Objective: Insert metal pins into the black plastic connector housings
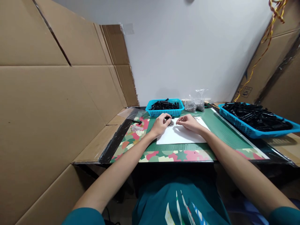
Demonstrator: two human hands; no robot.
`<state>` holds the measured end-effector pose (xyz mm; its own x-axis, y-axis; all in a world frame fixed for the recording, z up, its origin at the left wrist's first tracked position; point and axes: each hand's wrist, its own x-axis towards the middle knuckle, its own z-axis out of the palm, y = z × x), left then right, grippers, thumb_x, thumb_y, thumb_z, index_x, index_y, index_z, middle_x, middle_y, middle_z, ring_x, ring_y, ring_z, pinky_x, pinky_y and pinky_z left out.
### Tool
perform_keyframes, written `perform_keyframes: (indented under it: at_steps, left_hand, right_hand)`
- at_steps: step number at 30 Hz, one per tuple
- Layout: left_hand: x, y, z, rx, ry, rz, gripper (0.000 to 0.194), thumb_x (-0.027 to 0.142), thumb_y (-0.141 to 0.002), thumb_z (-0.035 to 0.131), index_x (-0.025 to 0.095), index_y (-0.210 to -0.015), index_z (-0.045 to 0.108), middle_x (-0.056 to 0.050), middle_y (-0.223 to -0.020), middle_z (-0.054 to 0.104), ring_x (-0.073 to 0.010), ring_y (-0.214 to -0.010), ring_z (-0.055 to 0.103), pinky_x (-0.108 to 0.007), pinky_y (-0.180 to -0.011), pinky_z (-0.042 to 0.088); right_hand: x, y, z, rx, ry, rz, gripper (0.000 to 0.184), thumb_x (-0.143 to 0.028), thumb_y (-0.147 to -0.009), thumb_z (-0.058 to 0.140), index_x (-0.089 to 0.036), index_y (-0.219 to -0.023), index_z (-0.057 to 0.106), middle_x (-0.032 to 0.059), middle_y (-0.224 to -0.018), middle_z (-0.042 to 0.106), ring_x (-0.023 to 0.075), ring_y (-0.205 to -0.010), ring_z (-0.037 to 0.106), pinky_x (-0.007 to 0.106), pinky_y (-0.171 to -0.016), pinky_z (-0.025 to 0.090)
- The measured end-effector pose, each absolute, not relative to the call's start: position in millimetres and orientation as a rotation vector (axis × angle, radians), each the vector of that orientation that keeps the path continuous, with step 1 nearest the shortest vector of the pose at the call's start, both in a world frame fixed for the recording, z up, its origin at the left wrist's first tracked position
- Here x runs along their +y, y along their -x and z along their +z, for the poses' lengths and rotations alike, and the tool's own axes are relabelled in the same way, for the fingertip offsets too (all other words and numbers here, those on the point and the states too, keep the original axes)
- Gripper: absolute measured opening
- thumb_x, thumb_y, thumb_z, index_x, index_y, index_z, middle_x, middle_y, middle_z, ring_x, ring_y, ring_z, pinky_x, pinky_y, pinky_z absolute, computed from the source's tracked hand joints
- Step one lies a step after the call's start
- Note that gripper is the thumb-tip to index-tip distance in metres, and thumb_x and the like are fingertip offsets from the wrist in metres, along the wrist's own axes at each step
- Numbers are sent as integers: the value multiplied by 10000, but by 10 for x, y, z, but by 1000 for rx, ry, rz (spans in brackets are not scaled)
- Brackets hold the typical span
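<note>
My left hand (160, 125) is over the left part of a white sheet of paper (181, 136), its fingers closed on a small black plastic piece (167, 117). My right hand (189, 123) is across from it, thumb and fingertips pinched together; whatever they hold is too small to make out. Between the hands a little heap of tiny grey-brown parts (172, 123) lies on the paper. The fingertips of the two hands are a short way apart.
Behind the hands stands a blue basket (153, 113) of black pieces, with clear bags of small parts (191, 106) beside it. A larger blue basket (252, 131), heaped with black strips, is at the right. Cardboard walls (47, 109) flank the table. Twisted yellow wire (254, 64) hangs right.
</note>
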<state>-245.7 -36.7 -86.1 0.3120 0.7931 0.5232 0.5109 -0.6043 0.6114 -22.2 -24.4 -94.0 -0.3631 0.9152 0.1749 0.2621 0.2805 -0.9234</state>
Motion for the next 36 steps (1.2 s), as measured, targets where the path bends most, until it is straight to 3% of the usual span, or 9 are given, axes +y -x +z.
perform_keyframes:
  at_steps: [4,15,23,28,36]
  left_hand:
    - [-342,2467,-870,1213,-2265,1238,109,246,-979,575,195,-998,669,-52,-1058,671,-181,-904,628,-295,-780,496]
    - [-322,2474,-901,1239,-2293,1226,104,224,-990,574,202,-1018,672,-53,-1081,658,-191,-955,642,-320,-877,506]
    - [-295,2485,-932,1257,-2295,1213,133,237,-1001,561,214,-1054,681,-41,-1081,655,-181,-925,630,-301,-836,494]
    - [-320,2473,-916,1263,-2281,1180,131,242,-1002,565,214,-1054,681,-36,-1068,642,-173,-896,624,-294,-817,491]
    - [-355,2460,-894,1264,-2265,1163,126,247,-995,583,208,-1057,686,-24,-1053,626,-136,-769,587,-286,-774,480]
  right_hand:
    - [-232,224,-931,-1973,1064,904,329,-449,-746,740,-122,-739,770,-23,-582,506,105,-574,385,275,-550,244]
    - [-76,-16,-1001,-1912,1479,486,199,-224,-788,641,-122,-807,811,84,-760,713,175,-693,570,279,-612,355]
    - [-61,-96,-981,-1980,1484,659,186,-287,-784,703,-138,-780,813,53,-690,687,162,-644,544,271,-571,353]
    - [-85,-118,-991,-1959,1647,425,190,-338,-801,763,-157,-742,767,99,-783,740,213,-758,630,279,-620,378]
    - [-84,-138,-1005,-1814,1787,285,155,-265,-837,698,-192,-903,817,131,-954,781,260,-855,671,301,-640,366]
